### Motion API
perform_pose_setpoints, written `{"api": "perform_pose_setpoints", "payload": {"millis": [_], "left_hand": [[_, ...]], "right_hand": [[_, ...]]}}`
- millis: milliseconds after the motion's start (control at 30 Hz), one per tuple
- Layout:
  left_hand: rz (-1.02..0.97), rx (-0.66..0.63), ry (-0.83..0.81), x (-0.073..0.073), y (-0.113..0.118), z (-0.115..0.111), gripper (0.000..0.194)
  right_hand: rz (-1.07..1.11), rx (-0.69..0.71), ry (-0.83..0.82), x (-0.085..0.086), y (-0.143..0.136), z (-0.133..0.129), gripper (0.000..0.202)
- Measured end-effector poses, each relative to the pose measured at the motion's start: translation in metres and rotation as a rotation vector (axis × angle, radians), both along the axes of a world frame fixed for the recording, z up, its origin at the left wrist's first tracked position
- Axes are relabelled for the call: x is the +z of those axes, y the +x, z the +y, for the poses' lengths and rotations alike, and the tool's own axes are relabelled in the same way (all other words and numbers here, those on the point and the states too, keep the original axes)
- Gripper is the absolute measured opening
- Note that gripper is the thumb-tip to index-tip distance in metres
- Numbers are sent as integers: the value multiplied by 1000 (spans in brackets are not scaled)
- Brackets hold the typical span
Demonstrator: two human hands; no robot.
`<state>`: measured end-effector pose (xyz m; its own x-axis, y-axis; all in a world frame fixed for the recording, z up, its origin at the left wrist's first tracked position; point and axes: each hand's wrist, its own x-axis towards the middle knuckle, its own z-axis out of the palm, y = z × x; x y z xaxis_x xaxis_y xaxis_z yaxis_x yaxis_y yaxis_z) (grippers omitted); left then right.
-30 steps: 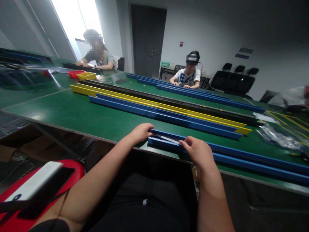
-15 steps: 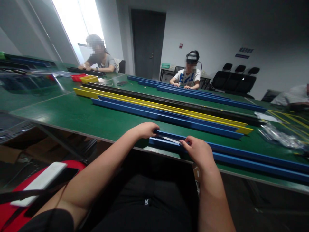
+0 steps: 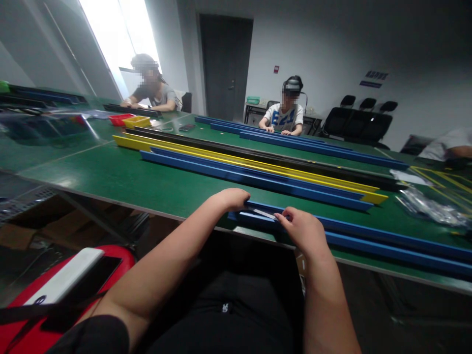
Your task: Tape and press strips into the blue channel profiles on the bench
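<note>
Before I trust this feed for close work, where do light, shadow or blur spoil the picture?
Head view: the window glares, hazing the person beside it; the far-left table area looks smeared; shadow darkens the near blue channel by the left hand, so its fingertips are hard to read; the pale strip still stands out.

Compared with 1 second ago, the left hand (image 3: 236,198) is farther right along the near blue channel (image 3: 368,241), away from its left end and nearer the right hand (image 3: 302,226). Less of the pale strip (image 3: 263,214) shows between the 2 hands. More black sleeve (image 3: 98,334) is in sight, and a green object (image 3: 4,87) now shows at the far left edge.
</note>
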<state>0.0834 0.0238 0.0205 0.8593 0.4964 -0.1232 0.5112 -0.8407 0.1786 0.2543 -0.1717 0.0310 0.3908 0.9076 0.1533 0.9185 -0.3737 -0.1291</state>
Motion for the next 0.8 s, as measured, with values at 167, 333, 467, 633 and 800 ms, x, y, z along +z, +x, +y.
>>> {"api": "perform_pose_setpoints", "payload": {"millis": [167,333,467,633,800], "left_hand": [[-83,-32,-81,-7,-9,4,26],[-296,-40,-280,-21,-29,18,26],[-454,17,-306,-34,-37,17,28],[-498,15,-279,-42,-37,13,17],[-494,23,-235,-43,-37,15,12]], "right_hand": [[15,11,18,1,0,-1,41],[36,11,19,1,2,-1,40],[36,12,16,1,2,-2,40],[51,35,18,3,1,-4,39],[88,75,20,3,4,-6,37]]}}
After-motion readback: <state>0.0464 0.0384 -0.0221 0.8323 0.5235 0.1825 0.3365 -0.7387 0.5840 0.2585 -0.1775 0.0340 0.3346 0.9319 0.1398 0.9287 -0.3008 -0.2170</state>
